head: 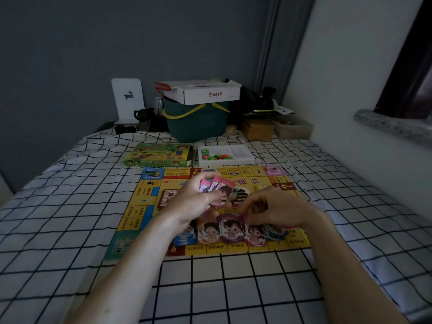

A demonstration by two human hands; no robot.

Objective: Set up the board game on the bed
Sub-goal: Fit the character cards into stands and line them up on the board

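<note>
A yellow game board [149, 202] lies flat on the bed's checked sheet [70, 218]. My left hand [194, 202] holds a small stack of pink character cards [218, 188] above the board's middle. My right hand [278, 209] pinches the top edge of a card in the row of cards [230, 230] laid along the board's near edge. Several cards with cartoon faces lie side by side there. Behind the board sit the green game box lid [159, 155] and a white tray [243, 153] with coloured pieces [216, 156].
At the head of the bed stand a dark green basket [198, 125] with a white carton [205, 92] on top, a white deer bookend [127, 99], a wooden box [258, 129] and dark clutter. A white wall and stone sill [392, 127] run along the right.
</note>
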